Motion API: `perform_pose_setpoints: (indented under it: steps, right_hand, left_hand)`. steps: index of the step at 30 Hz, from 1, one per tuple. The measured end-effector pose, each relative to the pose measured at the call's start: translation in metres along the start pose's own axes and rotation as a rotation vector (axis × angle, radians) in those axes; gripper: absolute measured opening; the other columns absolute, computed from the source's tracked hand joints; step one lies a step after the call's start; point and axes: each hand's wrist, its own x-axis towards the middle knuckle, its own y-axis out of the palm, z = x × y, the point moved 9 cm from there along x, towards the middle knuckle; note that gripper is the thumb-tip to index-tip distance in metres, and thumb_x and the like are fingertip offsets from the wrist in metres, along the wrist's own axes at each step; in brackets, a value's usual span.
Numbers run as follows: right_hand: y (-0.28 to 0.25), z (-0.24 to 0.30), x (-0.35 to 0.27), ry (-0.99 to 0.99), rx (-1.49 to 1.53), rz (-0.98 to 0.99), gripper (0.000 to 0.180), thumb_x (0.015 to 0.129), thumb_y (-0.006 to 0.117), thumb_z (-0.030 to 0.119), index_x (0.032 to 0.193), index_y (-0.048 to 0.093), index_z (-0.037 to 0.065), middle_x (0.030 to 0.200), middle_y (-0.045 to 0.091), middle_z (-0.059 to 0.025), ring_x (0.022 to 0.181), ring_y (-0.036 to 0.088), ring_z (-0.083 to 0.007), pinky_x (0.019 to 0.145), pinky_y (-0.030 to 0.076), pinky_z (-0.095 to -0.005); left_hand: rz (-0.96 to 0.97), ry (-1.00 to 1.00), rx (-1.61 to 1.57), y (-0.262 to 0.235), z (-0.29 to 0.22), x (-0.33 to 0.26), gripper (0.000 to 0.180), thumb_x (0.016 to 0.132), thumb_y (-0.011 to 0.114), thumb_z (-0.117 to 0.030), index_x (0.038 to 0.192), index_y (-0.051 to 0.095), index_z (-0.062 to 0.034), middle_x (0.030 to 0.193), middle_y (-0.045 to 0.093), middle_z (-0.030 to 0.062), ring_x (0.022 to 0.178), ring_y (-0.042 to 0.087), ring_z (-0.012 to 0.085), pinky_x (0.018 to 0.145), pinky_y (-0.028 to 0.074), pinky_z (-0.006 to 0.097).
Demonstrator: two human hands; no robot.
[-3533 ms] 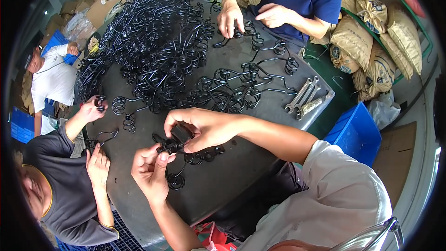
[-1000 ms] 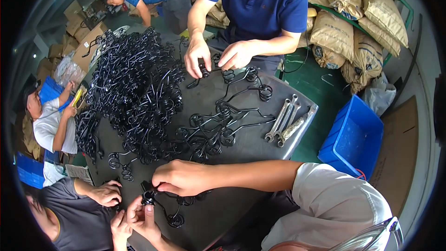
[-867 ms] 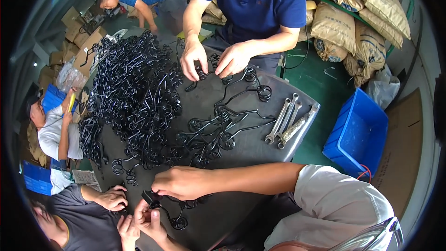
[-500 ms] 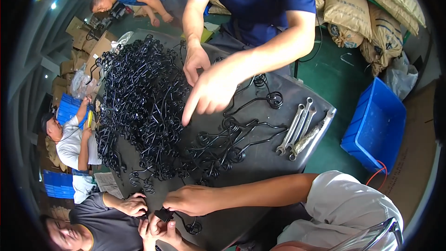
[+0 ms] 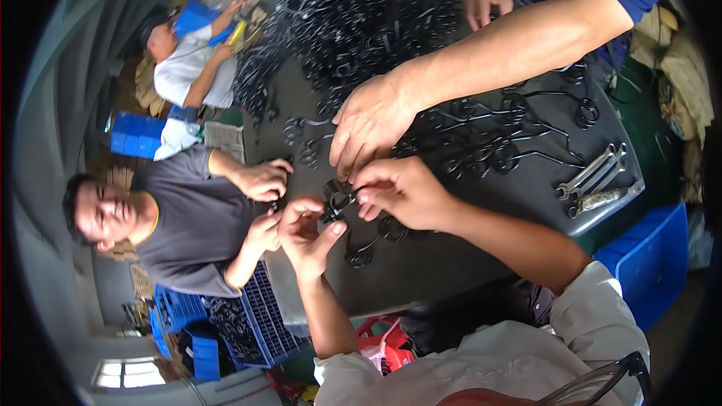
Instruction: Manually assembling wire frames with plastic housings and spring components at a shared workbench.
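Observation:
My left hand (image 5: 307,231) and my right hand (image 5: 400,192) meet over the dark table (image 5: 421,271), both pinching one small black bent-wire part (image 5: 336,203) between the fingertips. More black wire parts (image 5: 372,239) lie on the table just below my hands. A hand (image 5: 368,122) of the person in blue reaches across from the far side and hovers right above my fingers. A large heap of black wire parts (image 5: 353,11) covers the far half of the table.
A person in a grey shirt (image 5: 177,218) sits at my left, hands (image 5: 263,180) at the table edge. Another person in white (image 5: 188,68) sits further left. Metal wrenches (image 5: 598,180) lie at the right. Blue crates (image 5: 647,263) stand right and lower left.
The view has swung left and closer. The hand of the person in blue has stretched across the table down to my hands. My hands still hold the wire part together.

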Motion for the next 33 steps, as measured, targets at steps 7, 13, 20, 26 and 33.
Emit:
perform_pose_setpoints:
  steps: [7,13,20,26,33]
  right_hand:
    - [0.015,-0.023,-0.005,0.104,0.087,0.116,0.01,0.099,0.059,-0.001,0.106,0.064,-0.006,0.097,0.069,-0.0145,0.085,0.073,-0.0231,0.077,0.064,-0.0352]
    - [0.038,-0.056,-0.017,0.28,0.243,0.12,0.014,0.099,0.06,0.003,0.109,0.064,-0.006,0.098,0.069,-0.0155,0.085,0.074,-0.0257,0.078,0.065,-0.0361]
    - [0.049,-0.066,-0.02,0.315,0.372,0.176,0.018,0.098,0.063,0.006,0.109,0.064,-0.008,0.096,0.069,-0.0162,0.085,0.073,-0.0266,0.078,0.065,-0.0366]
    - [0.049,-0.068,-0.023,0.449,0.423,0.229,0.015,0.097,0.063,0.002,0.104,0.063,-0.011,0.095,0.067,-0.0176,0.086,0.072,-0.0279,0.081,0.064,-0.0372]
    - [0.051,-0.063,-0.02,0.421,0.455,0.27,0.019,0.097,0.065,0.006,0.109,0.064,-0.009,0.094,0.069,-0.0167,0.085,0.073,-0.0268,0.079,0.064,-0.0349]
  left_hand:
    - [-0.051,-0.053,-0.047,-0.013,-0.016,-0.023,0.034,0.081,0.08,0.005,0.112,0.065,0.0026,0.106,0.066,0.0086,0.091,0.067,0.0138,0.079,0.056,0.025]
    - [-0.002,0.07,0.344,-0.018,-0.045,-0.038,0.038,0.082,0.078,0.006,0.118,0.068,0.0017,0.109,0.066,0.0092,0.092,0.068,0.0153,0.075,0.058,0.025]
    - [0.115,0.041,0.525,-0.01,-0.076,-0.035,0.04,0.077,0.076,0.011,0.115,0.07,0.0002,0.108,0.067,0.0114,0.094,0.069,0.0167,0.076,0.06,0.027]
    - [0.283,0.042,0.81,0.005,-0.081,-0.024,0.035,0.067,0.078,0.007,0.097,0.062,0.0008,0.095,0.063,0.0045,0.082,0.062,0.0111,0.071,0.056,0.026]
    - [0.295,-0.169,0.471,-0.009,-0.052,-0.014,0.038,0.067,0.077,0.006,0.099,0.059,-0.0021,0.091,0.061,0.0022,0.077,0.061,0.0089,0.069,0.052,0.023]
